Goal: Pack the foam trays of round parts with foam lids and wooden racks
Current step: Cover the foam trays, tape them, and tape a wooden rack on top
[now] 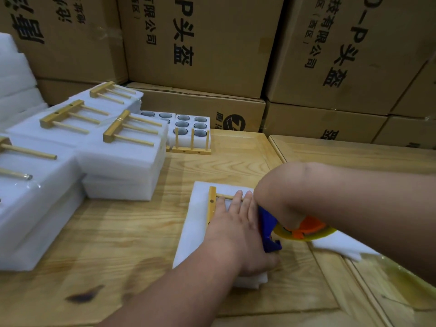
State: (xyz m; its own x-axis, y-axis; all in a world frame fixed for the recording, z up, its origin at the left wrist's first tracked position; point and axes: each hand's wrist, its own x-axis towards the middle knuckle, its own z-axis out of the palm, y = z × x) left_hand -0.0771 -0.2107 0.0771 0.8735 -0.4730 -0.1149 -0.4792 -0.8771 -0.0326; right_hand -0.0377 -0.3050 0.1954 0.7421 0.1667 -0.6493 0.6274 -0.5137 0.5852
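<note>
A white foam package (195, 232) lies on the wooden table (118, 232) in front of me, with a wooden rack (212, 199) flat on its lid. My left hand (236, 225) presses flat on the rack and lid, fingers straight. My right hand (278, 208) is bent down behind it, gripping a blue and orange tape dispenser (269, 232) with a yellowish tape roll (306, 232); its fingers are mostly hidden. Two open foam trays of round parts (192, 125) stand at the back, a wooden rack (191, 149) leaning in front.
Several packed foam stacks (122, 161) topped with wooden racks fill the left side. Cardboard boxes (200, 43) form a wall behind the table. A loose foam sheet (339, 246) and clear film (401, 286) lie at the right.
</note>
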